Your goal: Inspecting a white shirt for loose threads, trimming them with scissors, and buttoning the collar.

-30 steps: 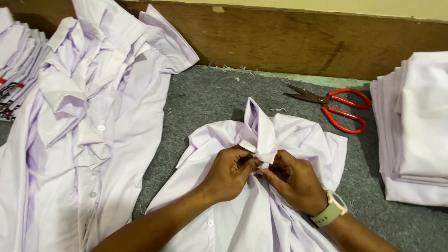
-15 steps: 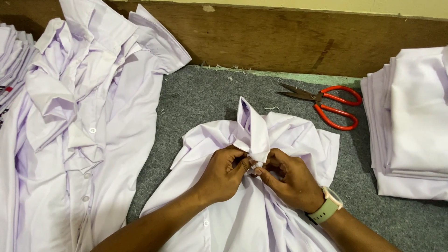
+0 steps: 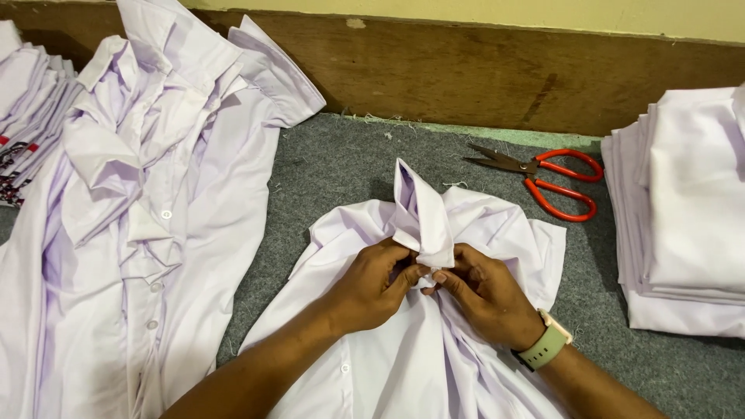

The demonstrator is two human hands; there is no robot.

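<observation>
Two hands met at the neck of a white shirt [image 3: 434, 365] that lay front-up on the grey mat [image 3: 341, 167] in the head view, its collar [image 3: 423, 213] standing up in a point above the fingers. The left hand [image 3: 372, 287] and the right hand [image 3: 485, 299] were both pinched shut on the cloth just below the collar, fingertips touching each other there. A pale watch [image 3: 547, 347] sat on the right wrist. To the left lay a pile of open white shirts [image 3: 147, 209], spread out and overlapping. Red-handled scissors [image 3: 551, 178] rested on the mat beyond the right hand, near a stack of folded white shirts [image 3: 683, 209] at the right edge. A wooden board [image 3: 481, 70] ran along the far side.
</observation>
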